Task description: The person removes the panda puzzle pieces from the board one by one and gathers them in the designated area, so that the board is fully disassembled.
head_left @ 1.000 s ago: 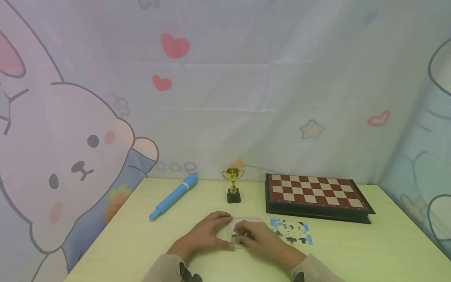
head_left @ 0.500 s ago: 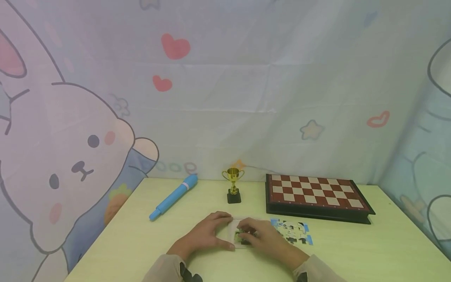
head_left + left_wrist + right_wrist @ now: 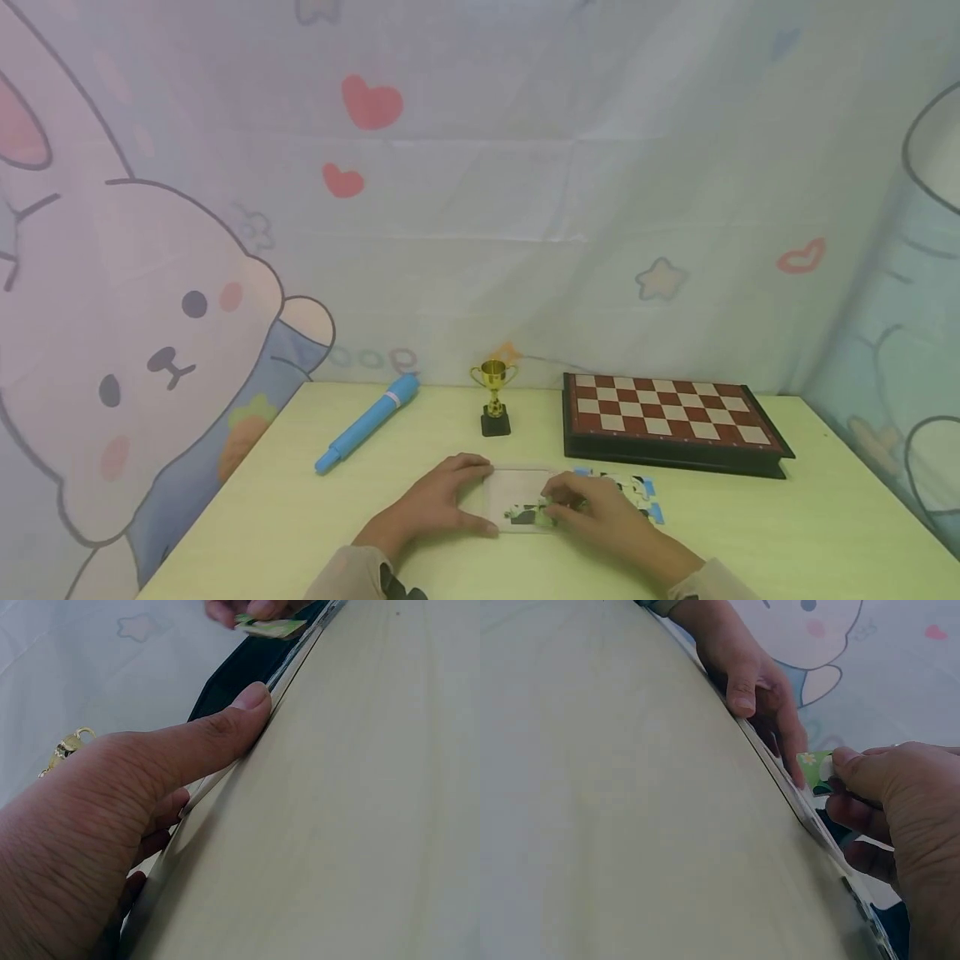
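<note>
A pale puzzle tray (image 3: 516, 485) lies flat on the table. My left hand (image 3: 438, 506) holds its left side, thumb at the near edge and fingers at the far edge. My right hand (image 3: 600, 515) pinches a green puzzle piece (image 3: 814, 771) between thumb and fingers, raised over the tray's right part. The left wrist view shows that green piece (image 3: 271, 628) tilted above the tray. Green and black puzzle pieces (image 3: 522, 515) appear low in the tray; the fingers partly cover them. Blue, white and black puzzle pieces (image 3: 647, 493) lie to the right, partly behind my right hand.
A folding chessboard box (image 3: 675, 421) stands at the back right. Behind the tray is a small gold trophy cup (image 3: 494, 400) on a black base. A blue pen-shaped stick (image 3: 367, 423) lies at the back left. A printed cloth (image 3: 480, 208) hangs behind the table.
My right hand has moved right from the tray's middle, uncovering green and black pieces and covering more of the loose ones. The left hand stays on the tray. The head view shifts slightly.
</note>
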`<state>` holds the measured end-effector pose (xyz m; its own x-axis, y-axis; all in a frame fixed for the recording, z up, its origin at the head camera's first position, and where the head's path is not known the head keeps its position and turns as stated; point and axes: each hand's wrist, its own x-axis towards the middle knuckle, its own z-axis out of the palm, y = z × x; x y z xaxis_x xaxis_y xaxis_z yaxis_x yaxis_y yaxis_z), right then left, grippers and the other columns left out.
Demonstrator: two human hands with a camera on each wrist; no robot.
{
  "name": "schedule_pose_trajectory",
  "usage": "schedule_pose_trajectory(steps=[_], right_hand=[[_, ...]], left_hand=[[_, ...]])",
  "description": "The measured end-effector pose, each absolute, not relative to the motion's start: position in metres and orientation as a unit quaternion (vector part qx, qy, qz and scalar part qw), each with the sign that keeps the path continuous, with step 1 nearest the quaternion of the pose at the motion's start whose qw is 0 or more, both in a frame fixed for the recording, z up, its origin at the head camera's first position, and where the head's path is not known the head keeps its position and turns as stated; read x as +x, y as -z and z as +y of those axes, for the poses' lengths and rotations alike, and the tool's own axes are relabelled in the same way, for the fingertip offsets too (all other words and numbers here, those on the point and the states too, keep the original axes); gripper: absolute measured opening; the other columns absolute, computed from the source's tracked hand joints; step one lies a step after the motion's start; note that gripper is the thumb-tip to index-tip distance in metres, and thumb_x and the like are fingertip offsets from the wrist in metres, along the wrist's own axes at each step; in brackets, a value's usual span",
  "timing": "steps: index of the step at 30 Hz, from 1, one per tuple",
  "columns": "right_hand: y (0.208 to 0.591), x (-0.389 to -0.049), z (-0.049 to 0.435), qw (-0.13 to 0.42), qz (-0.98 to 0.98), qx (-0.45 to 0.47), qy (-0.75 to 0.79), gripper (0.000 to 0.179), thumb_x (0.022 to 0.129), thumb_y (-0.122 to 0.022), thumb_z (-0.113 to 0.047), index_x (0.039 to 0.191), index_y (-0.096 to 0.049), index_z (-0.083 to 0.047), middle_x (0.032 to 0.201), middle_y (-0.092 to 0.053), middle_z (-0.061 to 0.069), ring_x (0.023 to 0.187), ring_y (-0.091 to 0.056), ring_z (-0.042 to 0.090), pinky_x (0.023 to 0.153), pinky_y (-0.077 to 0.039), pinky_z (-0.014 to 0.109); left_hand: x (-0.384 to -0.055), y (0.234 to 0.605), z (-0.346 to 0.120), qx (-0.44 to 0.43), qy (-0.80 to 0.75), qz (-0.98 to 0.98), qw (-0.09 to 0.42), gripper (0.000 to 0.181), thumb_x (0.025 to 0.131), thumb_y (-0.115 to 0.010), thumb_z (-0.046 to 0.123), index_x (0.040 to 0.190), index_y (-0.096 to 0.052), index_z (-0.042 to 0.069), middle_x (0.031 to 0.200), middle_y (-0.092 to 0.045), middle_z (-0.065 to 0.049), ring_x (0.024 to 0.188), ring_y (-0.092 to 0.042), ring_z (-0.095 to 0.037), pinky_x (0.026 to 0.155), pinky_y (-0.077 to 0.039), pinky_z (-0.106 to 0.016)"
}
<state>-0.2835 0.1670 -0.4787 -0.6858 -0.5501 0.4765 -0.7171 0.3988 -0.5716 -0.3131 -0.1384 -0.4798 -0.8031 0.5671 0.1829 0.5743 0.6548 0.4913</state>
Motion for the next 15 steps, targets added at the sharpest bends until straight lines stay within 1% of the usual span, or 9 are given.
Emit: schedule_pose_trajectory(steps=[3,6,9,12,15], right_hand=[[0.482,-0.279,0.183,0.103,-0.827,0.389,-0.392,0.01,0.097,-0.07,-0.026,0.107,-0.069,-0.022,0.089,-0.068,-0.018,0.078,-0.064,0.001,0.068,-0.057,0.024],[0.483,-0.275,0.198,0.105,-0.816,0.406,-0.398,0.009,0.096,-0.07,-0.021,0.105,-0.07,-0.023,0.089,-0.068,-0.016,0.075,-0.063,0.002,0.063,-0.055,0.022],[0.485,-0.273,0.209,0.115,-0.799,0.431,-0.403,0.013,0.094,-0.073,-0.014,0.106,-0.07,-0.019,0.092,-0.069,-0.013,0.074,-0.062,0.003,0.062,-0.055,0.022],[0.489,-0.274,0.217,0.135,-0.791,0.453,-0.389,0.019,0.092,-0.075,-0.011,0.109,-0.069,-0.018,0.093,-0.066,-0.014,0.074,-0.058,0.001,0.062,-0.053,0.019],[0.492,-0.276,0.221,0.158,-0.787,0.472,-0.364,0.023,0.09,-0.076,-0.009,0.11,-0.069,-0.018,0.092,-0.061,-0.015,0.074,-0.051,0.0,0.061,-0.049,0.015]], left_hand=[[-0.312,0.479,-0.139,-0.313,0.275,-0.909,0.003,0.097,0.07,-0.076,0.074,0.146,-0.054,0.017,0.15,-0.046,0.004,0.14,-0.042,-0.022,0.115,-0.035,-0.048],[-0.311,0.477,-0.139,-0.312,0.28,-0.908,-0.002,0.097,0.071,-0.076,0.073,0.146,-0.054,0.017,0.15,-0.046,0.004,0.14,-0.041,-0.023,0.115,-0.035,-0.05],[-0.311,0.476,-0.14,-0.311,0.281,-0.908,-0.004,0.096,0.071,-0.076,0.072,0.147,-0.054,0.018,0.15,-0.046,0.005,0.14,-0.041,-0.023,0.115,-0.035,-0.051],[-0.312,0.477,-0.141,-0.31,0.28,-0.909,-0.004,0.094,0.072,-0.076,0.072,0.147,-0.054,0.019,0.15,-0.045,0.006,0.14,-0.041,-0.023,0.114,-0.036,-0.051],[-0.312,0.479,-0.141,-0.309,0.28,-0.909,-0.006,0.094,0.072,-0.076,0.073,0.147,-0.053,0.02,0.15,-0.045,0.007,0.14,-0.041,-0.024,0.114,-0.036,-0.051]])
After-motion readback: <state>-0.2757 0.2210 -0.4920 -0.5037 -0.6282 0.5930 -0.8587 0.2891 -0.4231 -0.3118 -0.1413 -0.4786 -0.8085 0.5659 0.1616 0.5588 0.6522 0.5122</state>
